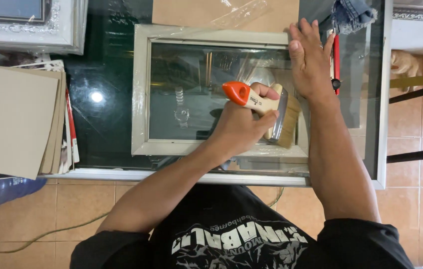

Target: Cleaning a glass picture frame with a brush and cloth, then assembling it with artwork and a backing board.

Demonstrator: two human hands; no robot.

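Below, a glass table (102, 99) stands on tan floor tiles (47, 209).

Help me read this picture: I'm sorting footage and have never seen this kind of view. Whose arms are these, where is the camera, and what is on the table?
The camera sits on a person's head and looks straight down, so both arms are that person's own. The left hand grips a wide paintbrush with an orange-tipped handle, bristles on the right side of a pale picture frame with a glass pane. The right hand lies flat on the frame's right edge. The frame rests on a dark glass table. Stacked cardboard sheets lie to the left, and a red-handled tool lies beside the right hand.
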